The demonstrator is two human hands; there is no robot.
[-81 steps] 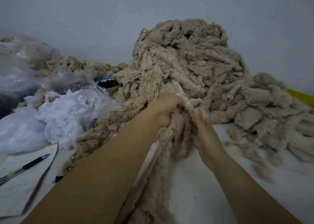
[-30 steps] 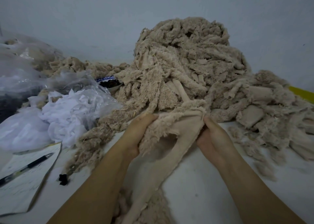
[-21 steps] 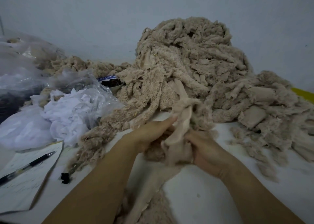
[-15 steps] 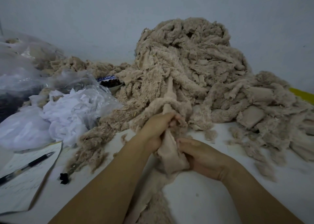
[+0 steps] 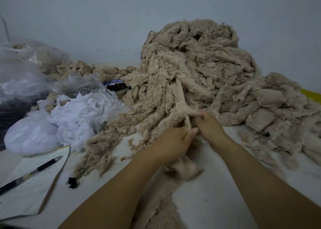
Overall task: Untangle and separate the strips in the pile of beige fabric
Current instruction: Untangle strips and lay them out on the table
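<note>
A tall pile of beige fabric strips (image 5: 196,62) rises against the back wall and spreads to the right. One smooth beige strip (image 5: 180,100) runs out of the pile's foot toward me. My left hand (image 5: 173,141) is shut on this strip just below the pile. My right hand (image 5: 208,122) pinches the same strip a little higher, right beside the left hand. The strip's free end lies bunched under my left wrist and trails down between my forearms.
Clear plastic bags with white cloth (image 5: 69,119) sit at the left. A pen (image 5: 31,173) lies on a sheet of paper (image 5: 29,190) at the front left. A small bowl (image 5: 118,88) stands behind the bags. A yellow edge (image 5: 311,95) shows at far right.
The strip was spread wide between both hands, then gathered. Both hands have moved close together and shifted right along the strip, which now stretches taut from the pile.
</note>
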